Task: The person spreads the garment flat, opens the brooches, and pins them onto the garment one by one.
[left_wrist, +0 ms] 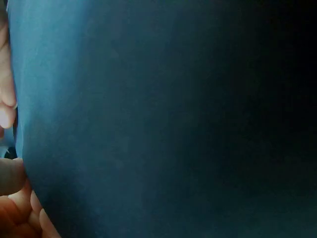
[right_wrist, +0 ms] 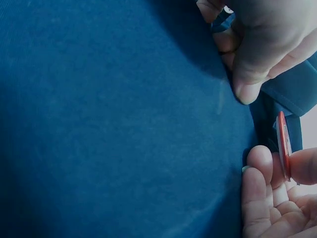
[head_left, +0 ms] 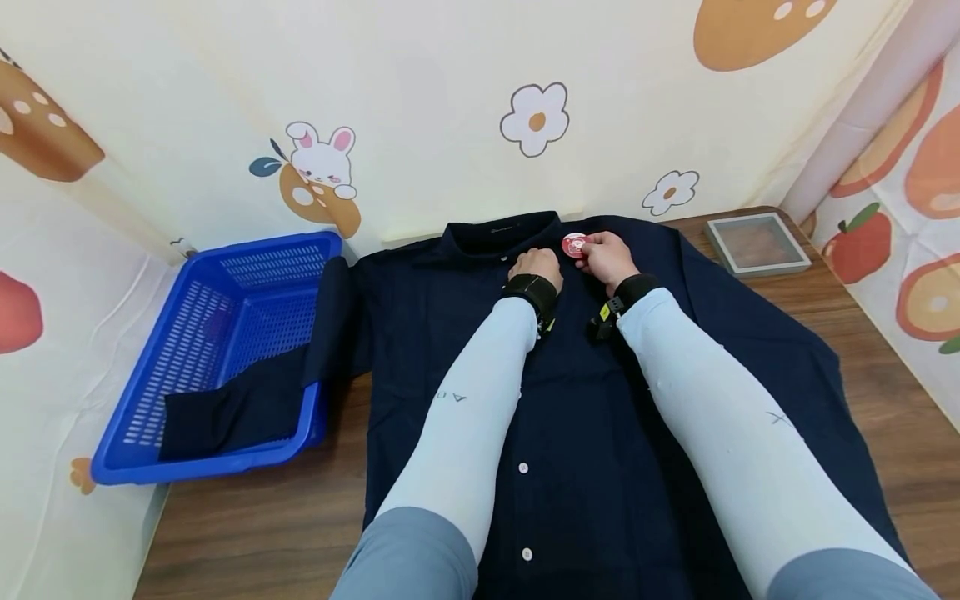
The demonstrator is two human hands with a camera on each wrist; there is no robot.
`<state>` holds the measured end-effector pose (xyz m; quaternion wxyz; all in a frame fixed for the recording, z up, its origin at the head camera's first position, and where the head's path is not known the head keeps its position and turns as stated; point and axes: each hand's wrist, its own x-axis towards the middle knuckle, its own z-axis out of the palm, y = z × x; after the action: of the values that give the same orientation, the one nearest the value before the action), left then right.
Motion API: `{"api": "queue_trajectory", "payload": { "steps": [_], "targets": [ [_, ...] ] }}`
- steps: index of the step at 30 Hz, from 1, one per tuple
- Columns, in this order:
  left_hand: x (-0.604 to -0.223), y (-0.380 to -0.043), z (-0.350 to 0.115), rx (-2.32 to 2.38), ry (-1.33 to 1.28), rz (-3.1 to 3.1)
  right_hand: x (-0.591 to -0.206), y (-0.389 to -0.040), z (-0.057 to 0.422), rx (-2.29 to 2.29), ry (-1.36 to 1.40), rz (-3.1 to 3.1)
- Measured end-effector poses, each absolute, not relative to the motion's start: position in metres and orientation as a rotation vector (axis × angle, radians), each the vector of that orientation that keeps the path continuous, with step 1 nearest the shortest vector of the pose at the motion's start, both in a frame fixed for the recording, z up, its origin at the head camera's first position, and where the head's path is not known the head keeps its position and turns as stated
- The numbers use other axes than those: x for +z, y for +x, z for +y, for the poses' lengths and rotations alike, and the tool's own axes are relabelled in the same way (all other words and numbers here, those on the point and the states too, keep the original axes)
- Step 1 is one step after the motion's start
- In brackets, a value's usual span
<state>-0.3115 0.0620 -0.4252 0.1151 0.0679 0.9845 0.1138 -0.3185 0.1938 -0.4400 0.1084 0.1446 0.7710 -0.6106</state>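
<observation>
A navy button-up shirt (head_left: 442,358) lies spread on the table, collar at the far side. My left hand (head_left: 537,265) pinches its cloth just below the collar; in the right wrist view the thumb and fingers of that left hand (right_wrist: 270,42) grip a raised fold. Beside it, my right hand (head_left: 609,257) holds a round red badge (head_left: 574,245) above the chest. Edge-on in the right wrist view, the badge (right_wrist: 283,141) sits between thumb and fingers. Dark cloth (left_wrist: 138,119) fills most of the left wrist view, with only parts of fingers at its left edge.
A blue plastic basket (head_left: 202,467) stands at the left, with a dark sleeve end draped over its rim into it. A grey case with a clear lid (head_left: 759,243) lies at the table's back right corner. Printed cloth (head_left: 435,100) hangs behind the wooden table (head_left: 247,533).
</observation>
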Motion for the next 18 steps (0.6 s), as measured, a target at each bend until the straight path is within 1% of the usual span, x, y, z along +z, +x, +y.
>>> {"api": "queue_trajectory", "payload": {
  "steps": [7, 18],
  "targets": [
    [-0.437, -0.325, 0.068, 0.43, 0.254, 2.908, -0.439, -0.318, 0.194, -1.794, 0.394, 2.276],
    [-0.433, -0.324, 0.066, 0.351, 0.242, 2.945, -0.442, -0.318, 0.196, -1.813, 0.411, 2.249]
  ]
}}
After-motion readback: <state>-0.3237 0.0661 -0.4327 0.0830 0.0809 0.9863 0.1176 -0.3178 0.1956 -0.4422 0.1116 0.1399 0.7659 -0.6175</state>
